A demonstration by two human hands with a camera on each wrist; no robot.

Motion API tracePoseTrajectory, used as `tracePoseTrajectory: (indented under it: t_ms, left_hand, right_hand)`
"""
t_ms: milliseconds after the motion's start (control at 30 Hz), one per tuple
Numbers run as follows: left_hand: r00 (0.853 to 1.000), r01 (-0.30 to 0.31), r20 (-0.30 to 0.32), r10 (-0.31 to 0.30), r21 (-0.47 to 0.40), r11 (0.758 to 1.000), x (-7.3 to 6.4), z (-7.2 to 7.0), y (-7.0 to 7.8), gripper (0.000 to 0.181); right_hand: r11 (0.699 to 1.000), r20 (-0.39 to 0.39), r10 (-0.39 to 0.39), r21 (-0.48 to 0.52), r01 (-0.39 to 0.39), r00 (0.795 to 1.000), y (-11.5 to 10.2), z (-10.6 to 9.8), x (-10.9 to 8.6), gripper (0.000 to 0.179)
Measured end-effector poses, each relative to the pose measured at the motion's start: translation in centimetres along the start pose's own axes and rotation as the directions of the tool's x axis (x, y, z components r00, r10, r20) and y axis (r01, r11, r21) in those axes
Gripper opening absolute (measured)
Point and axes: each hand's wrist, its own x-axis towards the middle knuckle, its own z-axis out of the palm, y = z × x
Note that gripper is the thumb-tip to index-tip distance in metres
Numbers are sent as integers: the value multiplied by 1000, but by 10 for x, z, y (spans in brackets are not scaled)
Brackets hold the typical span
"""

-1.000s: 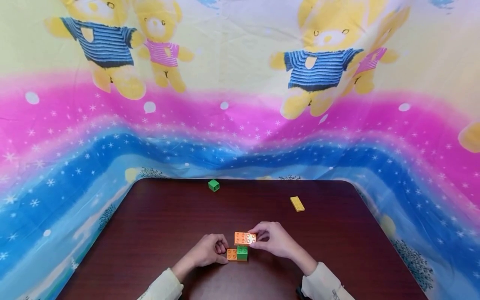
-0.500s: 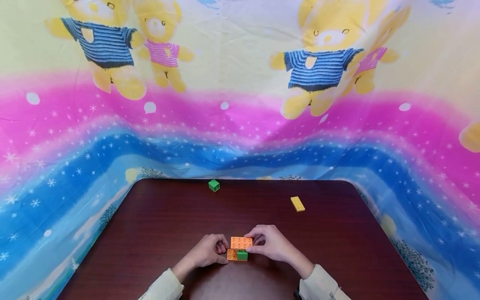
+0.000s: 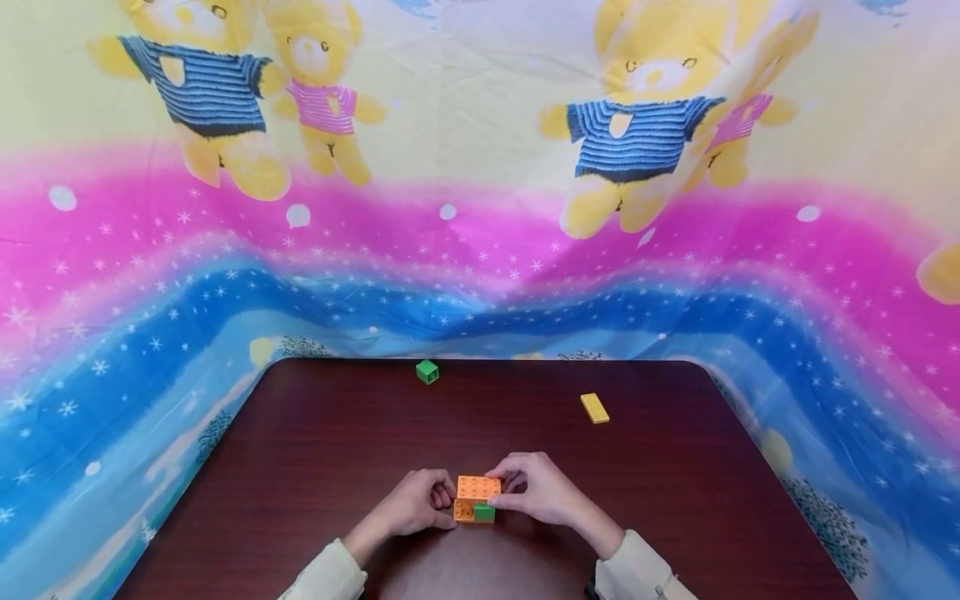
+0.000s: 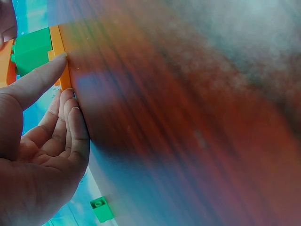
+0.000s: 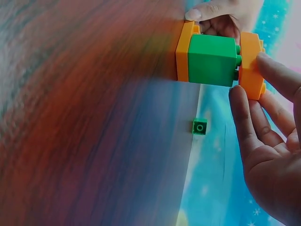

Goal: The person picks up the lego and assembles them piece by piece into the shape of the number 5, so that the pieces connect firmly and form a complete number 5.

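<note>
A thin orange building brick (image 3: 463, 510) lies on the table, and a green brick (image 3: 484, 512) stands on its right half. My left hand (image 3: 414, 502) pinches the left end of that lower plate; in the left wrist view its thumb presses one edge, with fingertips at the other. Between thumb and fingers, my right hand (image 3: 538, 490) holds a second orange brick (image 3: 478, 487), studs up, over the green one. From the right wrist view, the green brick's studs (image 5: 238, 60) show just under the held orange brick, with a narrow gap. Part of the lower plate is hidden.
Toward the table's back edge lies a loose green brick (image 3: 427, 372), tipped on its side. A flat yellow brick (image 3: 595, 408) rests at the back right of the dark brown table (image 3: 337, 417). A printed bear cloth (image 3: 450, 250) hangs behind.
My right hand has moved left and a little nearer to me with the orange brick, lowering it over the green brick. My left hand has stayed in place.
</note>
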Motion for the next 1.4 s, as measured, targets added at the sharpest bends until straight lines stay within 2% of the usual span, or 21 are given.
tracePoseTrajectory:
  t_ms: [533, 900, 1400]
  left_hand:
    - [1000, 1, 0, -1, 9, 1000, -1, 0, 1, 33]
    - [1000, 12, 4, -12, 3, 1000, -1, 1, 0, 33]
    - [1000, 11, -11, -11, -5, 1000, 0, 1, 1, 33]
  right_hand:
    - [1000, 11, -26, -14, 26, 1000, -3, 5, -1, 31]
    - [996, 9, -53, -75, 54, 999, -3, 7, 0, 31]
    - [998, 6, -48, -44, 48, 999, -2, 7, 1, 32]
